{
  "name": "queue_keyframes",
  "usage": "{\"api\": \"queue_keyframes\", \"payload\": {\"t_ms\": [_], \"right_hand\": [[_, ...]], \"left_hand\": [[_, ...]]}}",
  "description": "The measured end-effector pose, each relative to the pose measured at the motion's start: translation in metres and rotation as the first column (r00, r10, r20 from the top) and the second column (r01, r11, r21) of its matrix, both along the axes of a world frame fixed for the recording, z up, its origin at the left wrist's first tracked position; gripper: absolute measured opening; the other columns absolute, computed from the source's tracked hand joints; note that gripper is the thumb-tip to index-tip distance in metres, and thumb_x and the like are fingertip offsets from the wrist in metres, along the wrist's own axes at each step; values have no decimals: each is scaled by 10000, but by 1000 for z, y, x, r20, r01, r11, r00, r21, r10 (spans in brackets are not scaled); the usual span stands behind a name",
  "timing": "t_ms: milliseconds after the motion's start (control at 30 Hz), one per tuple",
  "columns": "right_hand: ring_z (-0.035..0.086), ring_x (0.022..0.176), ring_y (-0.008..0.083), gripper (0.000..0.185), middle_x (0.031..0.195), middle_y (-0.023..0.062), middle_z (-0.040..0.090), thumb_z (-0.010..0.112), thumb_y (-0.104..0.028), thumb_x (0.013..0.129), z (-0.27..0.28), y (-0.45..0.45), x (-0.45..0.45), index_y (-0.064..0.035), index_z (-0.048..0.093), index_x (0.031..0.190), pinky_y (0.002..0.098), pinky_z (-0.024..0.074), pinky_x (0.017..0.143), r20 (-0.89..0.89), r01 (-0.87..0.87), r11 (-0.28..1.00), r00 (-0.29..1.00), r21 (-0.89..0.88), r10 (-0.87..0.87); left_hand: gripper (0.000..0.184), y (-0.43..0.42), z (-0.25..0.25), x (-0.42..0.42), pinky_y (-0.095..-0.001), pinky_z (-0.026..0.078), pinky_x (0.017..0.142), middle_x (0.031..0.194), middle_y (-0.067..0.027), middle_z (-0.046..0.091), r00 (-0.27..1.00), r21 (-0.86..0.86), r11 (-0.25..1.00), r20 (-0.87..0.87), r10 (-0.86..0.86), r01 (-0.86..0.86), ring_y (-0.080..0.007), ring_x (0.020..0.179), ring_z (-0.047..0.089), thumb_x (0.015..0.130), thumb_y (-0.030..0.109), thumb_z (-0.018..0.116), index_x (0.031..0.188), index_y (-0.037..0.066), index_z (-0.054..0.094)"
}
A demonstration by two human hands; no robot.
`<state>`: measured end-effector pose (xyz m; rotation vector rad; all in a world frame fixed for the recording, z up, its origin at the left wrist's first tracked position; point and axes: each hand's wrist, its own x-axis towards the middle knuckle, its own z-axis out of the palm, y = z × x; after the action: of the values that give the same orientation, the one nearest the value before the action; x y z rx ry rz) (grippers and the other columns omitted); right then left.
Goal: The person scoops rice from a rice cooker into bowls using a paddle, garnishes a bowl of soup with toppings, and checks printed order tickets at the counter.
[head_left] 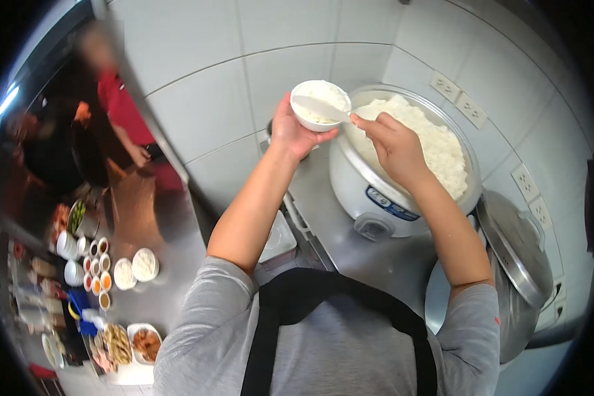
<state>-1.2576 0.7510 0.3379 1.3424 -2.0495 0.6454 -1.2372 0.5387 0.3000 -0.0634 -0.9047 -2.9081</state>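
My left hand holds up a small white bowl with rice in it, fingers curled around its side and underside. Gripped in my right hand is a pale rice paddle, its flat blade lying over the rice in the bowl. Both hands are above the left rim of a large rice cooker. White rice is heaped in the cooker, partly hidden by my right hand and forearm.
A metal lid leans at the cooker's right, below wall outlets. On the steel counter to the left stand two rice bowls, several sauce cups and food trays. A person in a red shirt stands beyond.
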Motion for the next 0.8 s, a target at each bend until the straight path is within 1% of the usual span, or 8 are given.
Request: {"api": "queue_keyframes", "payload": {"t_ms": [167, 300, 400, 467, 533, 667, 733, 800], "right_hand": [[451, 584, 221, 374, 705, 85, 453, 568, 19, 826, 1, -33, 31, -193, 649, 1124, 292, 406, 546, 228, -142, 978, 958, -155, 176], [465, 592, 166, 347, 722, 69, 488, 577, 13, 828, -30, -76, 47, -140, 644, 1132, 261, 393, 546, 309, -267, 962, 911, -66, 274], [467, 618, 108, 316, 776, 47, 533, 570, 3, 846, -37, -99, 65, -70, 625, 1148, 226, 383, 551, 343, -390, 890, 824, -235, 451], [469, 649, 72, 298, 826, 30, 559, 555, -11, 871, -45, -108, 72, -25, 604, 1165, 202, 377, 556, 410, -370, 823, 733, -430, 543], [474, 665, 65, 311, 883, 30, 577, 537, -29, 892, -46, -110, 67, -19, 572, 1201, 190, 378, 563, 512, -328, 821, 657, -468, 554], [484, 684, 58, 355, 975, 56, 601, 518, -53, 914, -54, -106, 43, -20, 510, 1268, 179, 378, 568, 599, -218, 850, 626, -480, 499], [485, 684, 62, 366, 1000, 81, 603, 517, -49, 914, -61, -105, 31, -15, 497, 1277, 180, 377, 567, 605, -244, 833, 591, -496, 534], [486, 684, 65, 368, 1010, 98, 603, 514, -46, 915, -65, -110, 29, -7, 490, 1280, 182, 377, 565, 603, -273, 818, 566, -506, 562]], "left_hand": [[648, -41, -42, 46, -570, 496, 806, 1344, -175, 443, 993, 14, 1000, -117, 22, -21, -395, 1176, 478, 900, 570, 303, 1343, 105, 394], [694, -71, -76, 100, -590, 466, 840, 1345, -159, 455, 983, -45, 989, -123, 137, -144, -378, 1199, 468, 877, 618, 342, 1348, 113, 400], [732, -84, -101, 161, -602, 408, 903, 1347, -135, 463, 966, 149, 956, -27, 257, -251, -362, 1213, 459, 850, 663, 380, 1350, 129, 404], [737, -84, -115, 207, -611, 353, 948, 1369, -108, 450, 891, 49, 891, 75, 447, -451, -351, 1240, 436, 839, 687, 386, 1363, 169, 395], [713, -94, -155, 255, -596, 368, 950, 1358, -115, 461, 782, 83, 786, 203, 589, -613, -345, 1221, 459, 866, 667, 360, 1365, 158, 389], [657, -97, -217, 364, -528, 384, 985, 1346, -109, 473, 220, -182, 356, 515, 829, -917, -300, 1187, 507, 918, 617, 288, 1354, 136, 387], [611, -108, -254, 405, -450, 427, 942, 1275, -148, 516, -133, -327, 33, 473, 871, -945, -282, 1168, 515, 960, 534, 255, 1341, 74, 385], [600, -124, -300, 435, -423, 405, 968, 1290, -161, 497, -419, -461, -188, 473, 775, -867, -283, 1180, 497, 969, 500, 258, 1321, 33, 395]]}}
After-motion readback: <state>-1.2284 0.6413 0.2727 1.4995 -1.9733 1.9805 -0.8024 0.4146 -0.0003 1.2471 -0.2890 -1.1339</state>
